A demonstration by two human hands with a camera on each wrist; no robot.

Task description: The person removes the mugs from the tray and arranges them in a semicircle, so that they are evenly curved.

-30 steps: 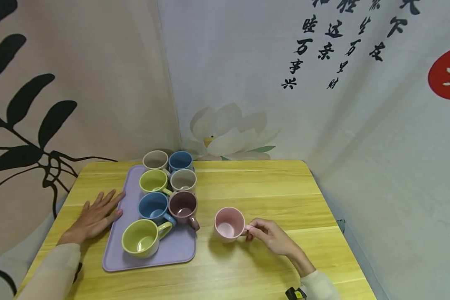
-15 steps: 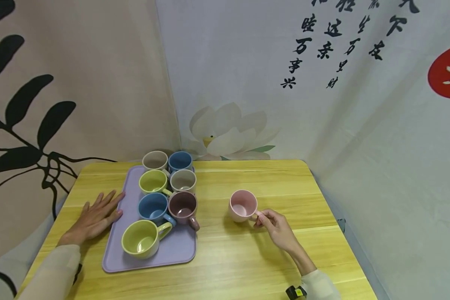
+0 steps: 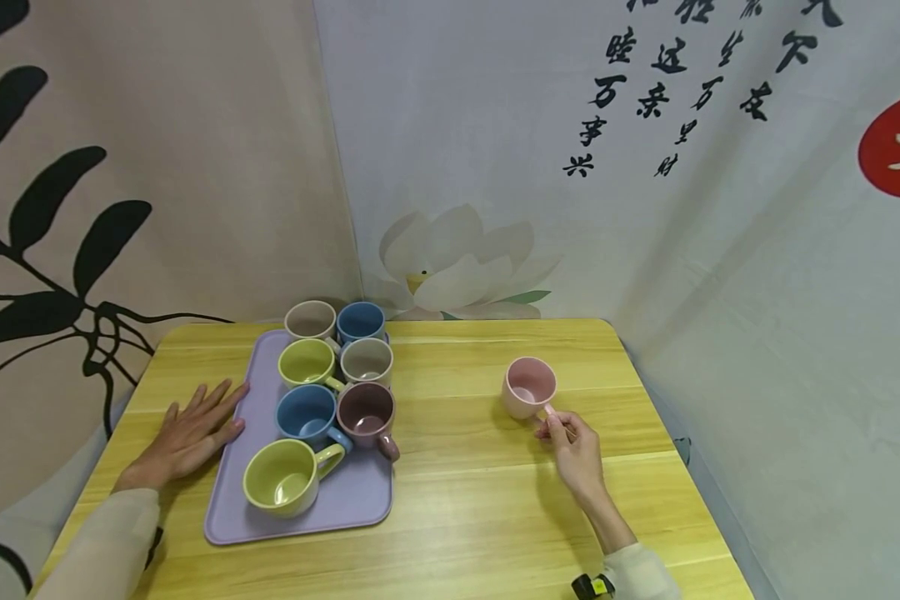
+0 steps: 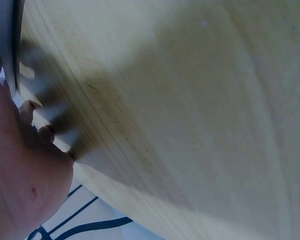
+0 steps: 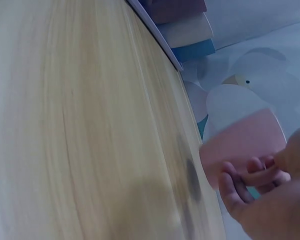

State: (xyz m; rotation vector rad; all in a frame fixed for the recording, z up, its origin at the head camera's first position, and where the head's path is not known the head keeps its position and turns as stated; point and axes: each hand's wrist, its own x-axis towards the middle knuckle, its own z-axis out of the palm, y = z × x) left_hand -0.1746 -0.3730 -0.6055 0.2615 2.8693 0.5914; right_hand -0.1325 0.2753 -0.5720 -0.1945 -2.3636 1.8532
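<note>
My right hand (image 3: 576, 454) pinches the handle of a pink mug (image 3: 529, 387) over the right half of the table; in the right wrist view the pink mug (image 5: 245, 142) is upright-ish and tilted in frame, its shadow lying apart from it on the wood. My left hand (image 3: 187, 437) lies with fingers spread at the left edge of a lilac tray (image 3: 345, 508), fingertips touching its rim. On that tray stand two columns of mugs: a yellow-green mug (image 3: 281, 479) in front, a blue mug (image 3: 306, 414) and a dark mauve mug (image 3: 366, 412) behind it.
Farther back on the tray are another yellow-green mug (image 3: 306, 362), two grey-beige mugs, one of them (image 3: 367, 360) on the right, and a blue mug (image 3: 361, 320). The wooden table (image 3: 450, 542) ends at a printed cloth backdrop (image 3: 487, 167).
My right hand has carried the pink mug away from the tray, to the right and toward the table's back. My left hand and the tray mugs have stayed in place.
</note>
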